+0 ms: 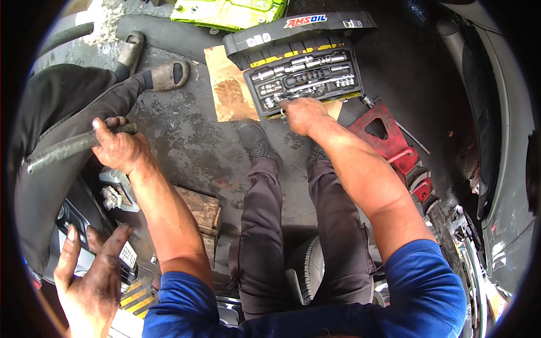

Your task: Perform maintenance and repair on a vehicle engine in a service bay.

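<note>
My left hand (119, 147) is closed round a dark, worn rubber hose (70, 149), which points out to the left over another person's leg. At the far end of the floor lies an opened socket set case (256, 104), its black lid tipped back and its tray filled with shiny sockets (344, 81) and drive tools. My right hand (304, 116) reaches to the near left part of this tray. Its fingers are curled down among the small sockets there, and whatever they pinch is hidden.
Another person's legs (73, 96) and open hand (96, 276) are at the left. Flattened cardboard (228, 84) lies by the case, with a bright green car battery (231, 12) behind. A red metal jack (383, 135) stands at the right near a grey car body (513, 225). A wooden block (197, 208) lies beside my left forearm.
</note>
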The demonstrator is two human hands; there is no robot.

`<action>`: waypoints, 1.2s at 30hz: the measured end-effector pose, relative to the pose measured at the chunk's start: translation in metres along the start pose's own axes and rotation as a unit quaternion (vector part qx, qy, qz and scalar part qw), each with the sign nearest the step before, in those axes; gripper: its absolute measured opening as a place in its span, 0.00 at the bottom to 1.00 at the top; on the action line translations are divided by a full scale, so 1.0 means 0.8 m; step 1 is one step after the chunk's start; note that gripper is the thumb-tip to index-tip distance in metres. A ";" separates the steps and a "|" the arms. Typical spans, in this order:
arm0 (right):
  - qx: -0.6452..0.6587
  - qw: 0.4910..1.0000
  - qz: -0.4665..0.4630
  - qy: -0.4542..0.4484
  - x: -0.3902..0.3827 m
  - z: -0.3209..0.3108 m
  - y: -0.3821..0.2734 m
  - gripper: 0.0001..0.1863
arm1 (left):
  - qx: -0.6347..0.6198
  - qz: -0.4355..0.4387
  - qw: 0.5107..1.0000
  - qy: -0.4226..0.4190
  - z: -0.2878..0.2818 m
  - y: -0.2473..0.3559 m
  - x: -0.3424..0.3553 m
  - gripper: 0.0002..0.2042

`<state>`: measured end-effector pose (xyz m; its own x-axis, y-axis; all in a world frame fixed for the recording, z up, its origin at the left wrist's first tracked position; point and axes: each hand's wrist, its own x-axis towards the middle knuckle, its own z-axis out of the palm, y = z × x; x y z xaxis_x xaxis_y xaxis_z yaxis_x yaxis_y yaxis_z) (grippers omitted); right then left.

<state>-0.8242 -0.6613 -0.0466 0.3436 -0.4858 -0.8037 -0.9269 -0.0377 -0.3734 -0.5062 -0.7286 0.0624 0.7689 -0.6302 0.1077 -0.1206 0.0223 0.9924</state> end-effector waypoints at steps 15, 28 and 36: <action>-0.017 1.000 0.003 -0.014 -0.005 0.051 -0.004 0.19 | 0.143 -0.137 0.968 -0.154 -0.046 -0.053 -0.129 0.10; -0.075 0.995 0.062 -0.024 0.079 0.012 -0.043 0.16 | 0.169 -0.325 0.890 -0.273 -0.099 -0.107 -0.263 0.09; -0.049 0.994 0.090 -0.041 0.084 0.004 -0.049 0.16 | 0.315 -0.315 0.842 -0.303 -0.109 -0.114 -0.234 0.11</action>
<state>-0.7648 -0.6897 -0.0873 0.1774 -0.4189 -0.8905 -0.9835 -0.0433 -0.1756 -0.5845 -0.5449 -0.0429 0.3659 -0.6469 -0.6690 -0.2650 -0.7615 0.5915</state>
